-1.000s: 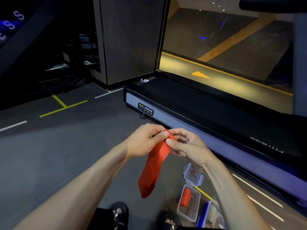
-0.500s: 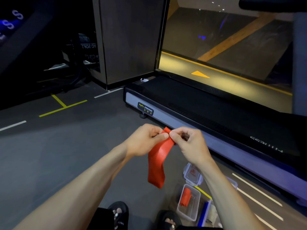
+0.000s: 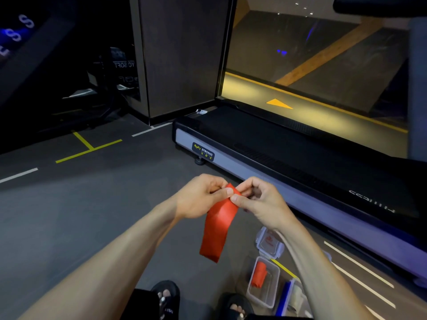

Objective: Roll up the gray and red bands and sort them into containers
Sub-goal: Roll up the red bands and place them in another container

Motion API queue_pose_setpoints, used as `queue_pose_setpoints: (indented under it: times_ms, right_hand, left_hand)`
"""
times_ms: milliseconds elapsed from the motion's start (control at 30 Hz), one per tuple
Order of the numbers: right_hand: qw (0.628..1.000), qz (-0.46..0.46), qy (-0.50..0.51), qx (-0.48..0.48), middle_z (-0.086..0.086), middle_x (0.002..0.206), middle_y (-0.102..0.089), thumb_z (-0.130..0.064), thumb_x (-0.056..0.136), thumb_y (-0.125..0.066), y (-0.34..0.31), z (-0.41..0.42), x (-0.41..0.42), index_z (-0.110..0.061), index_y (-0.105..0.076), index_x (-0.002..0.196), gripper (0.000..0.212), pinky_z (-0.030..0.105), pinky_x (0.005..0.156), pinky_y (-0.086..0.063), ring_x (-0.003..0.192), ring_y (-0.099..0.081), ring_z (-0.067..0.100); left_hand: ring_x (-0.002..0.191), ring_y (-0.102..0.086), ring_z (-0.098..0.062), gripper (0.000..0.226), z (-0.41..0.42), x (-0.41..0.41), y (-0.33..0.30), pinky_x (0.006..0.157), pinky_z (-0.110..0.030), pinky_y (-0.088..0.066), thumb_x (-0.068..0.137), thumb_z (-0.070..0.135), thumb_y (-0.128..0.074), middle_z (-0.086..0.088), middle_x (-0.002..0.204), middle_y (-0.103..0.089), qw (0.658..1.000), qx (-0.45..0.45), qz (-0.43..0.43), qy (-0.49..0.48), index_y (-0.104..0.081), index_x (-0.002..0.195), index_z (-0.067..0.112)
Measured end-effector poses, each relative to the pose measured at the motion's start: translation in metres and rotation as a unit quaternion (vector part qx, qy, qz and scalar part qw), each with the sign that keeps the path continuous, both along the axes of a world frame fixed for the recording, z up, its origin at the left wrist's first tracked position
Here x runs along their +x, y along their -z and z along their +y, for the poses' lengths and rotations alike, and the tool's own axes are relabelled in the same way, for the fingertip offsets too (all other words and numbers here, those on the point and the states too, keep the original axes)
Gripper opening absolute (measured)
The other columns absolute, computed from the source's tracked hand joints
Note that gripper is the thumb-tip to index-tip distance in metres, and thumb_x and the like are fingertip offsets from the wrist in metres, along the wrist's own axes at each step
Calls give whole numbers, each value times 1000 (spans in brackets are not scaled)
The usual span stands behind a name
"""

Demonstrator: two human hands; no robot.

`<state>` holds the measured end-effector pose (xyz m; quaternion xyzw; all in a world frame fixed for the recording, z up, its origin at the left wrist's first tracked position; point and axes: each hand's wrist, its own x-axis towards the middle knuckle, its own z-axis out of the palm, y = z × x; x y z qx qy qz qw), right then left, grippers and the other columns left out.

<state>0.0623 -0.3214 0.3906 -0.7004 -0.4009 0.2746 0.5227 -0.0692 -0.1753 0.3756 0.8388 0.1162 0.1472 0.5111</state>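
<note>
A dim gym room with a dark gray floor [image 3: 69, 215] marked by white and yellow lines [image 3: 89, 150], a black treadmill [image 3: 288, 158] with a gray side rail on the right, a dark wall panel [image 3: 180, 54] behind, and a mirror [image 3: 323, 61] reflecting yellow-lit flooring

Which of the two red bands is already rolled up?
The red band in the clear container on the floor is rolled; the red band pinched by the left hand and right hand mostly hangs loose.
</note>
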Motion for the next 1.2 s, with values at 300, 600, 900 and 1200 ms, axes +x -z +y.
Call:
queue_pose_setpoints:
  times_ms: [300, 600, 900, 1200]
  right_hand:
    - [998, -61, 9, 2, 8, 85, -76, -13, 94, -73, 3, -6, 3, -18, -79, 94, 7, 45, 85, -57, 78, -69, 21]
    - [995, -59, 73, 28, -3, 76, -70, -13, 89, -78, 2, -6, 7, -16, -73, 88, 6, 42, 83, -56, 75, -64, 14]
    - [996, -28, 80, 30, 0, 81, -72, -11, 93, -73, 4, -2, 6, -12, -72, 92, 2, 23, 74, -54, 74, -65, 7]
    - [998, -9, 65, 21, 5, 81, -74, -4, 85, -80, 1, -3, 4, -9, -67, 88, 14, 32, 75, -55, 72, -68, 13]
  left_hand:
    - [66, -50, -15, 36, -1, 2, 2, 63, -37, -41, 100, 38, -56, -20, 74, -62, 1000, -23, -13, -14, -65, 90, 4]
    - [52, -47, -6, 27, -1, 3, 5, 49, -20, -37, 100, 23, -64, 5, 61, -60, 997, -72, 9, -4, -64, 78, 8]
    - [56, -53, -7, 23, 1, 2, 5, 54, -20, -41, 98, 24, -68, 5, 64, -66, 997, -81, -1, -19, -67, 81, 8]
    - [54, -41, -12, 36, 0, 2, 3, 52, -25, -34, 102, 30, -60, 0, 62, -52, 999, -34, -2, -9, -60, 82, 1]
